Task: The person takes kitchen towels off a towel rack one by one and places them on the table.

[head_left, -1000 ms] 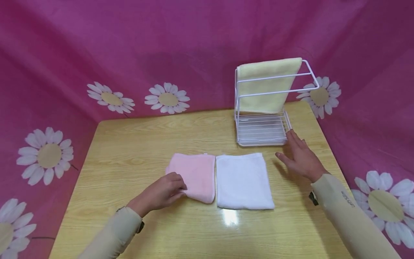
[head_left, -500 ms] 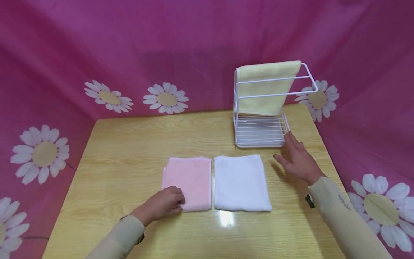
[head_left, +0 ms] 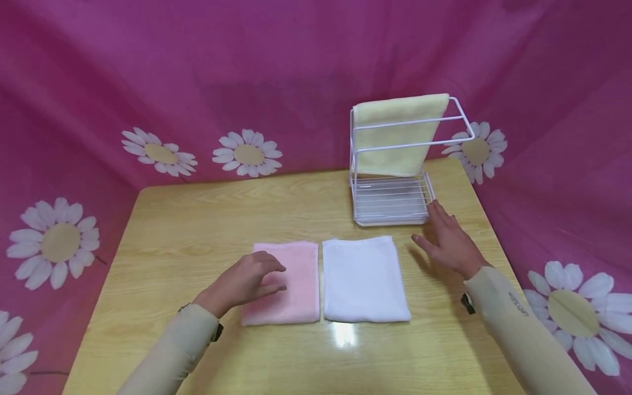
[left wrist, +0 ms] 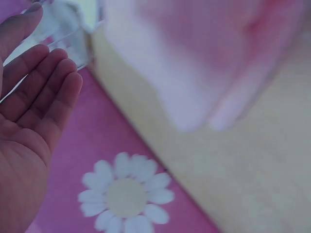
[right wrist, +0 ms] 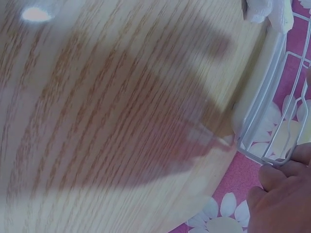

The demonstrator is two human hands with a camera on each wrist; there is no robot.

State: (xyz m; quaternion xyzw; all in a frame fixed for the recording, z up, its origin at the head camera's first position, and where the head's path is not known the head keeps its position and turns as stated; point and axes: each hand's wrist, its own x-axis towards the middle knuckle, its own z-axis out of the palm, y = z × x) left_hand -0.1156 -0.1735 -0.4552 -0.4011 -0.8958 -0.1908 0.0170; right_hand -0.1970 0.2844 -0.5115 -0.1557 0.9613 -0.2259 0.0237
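My left hand point(head_left: 242, 282) hovers over the left part of a folded pink towel point(head_left: 301, 291), fingers loosely bent with a gap to the thumb. In the left wrist view that hand point(left wrist: 36, 107) holds nothing, and the blurred pink towel point(left wrist: 180, 53) shows beside it. Just to the right lies a folded white towel point(head_left: 365, 280), flat on the table. My right hand point(head_left: 454, 247) reaches to a white wire rack point(head_left: 392, 222), its extended fingertips at the front right corner. A pale yellow towel point(head_left: 395, 159) hangs over the rack's back upper bar.
The wooden table point(head_left: 212, 219) carries the towels and rack. A magenta curtain point(head_left: 296, 66) with white daisies surrounds its back and sides. Two parallel bars of the rack jut out above its slatted base, in front of the yellow towel.
My left hand has let go of the pink towel's near left edge and lifted up over it. The pink towel now lies flatter and squarer. My right hand stays at the rack.
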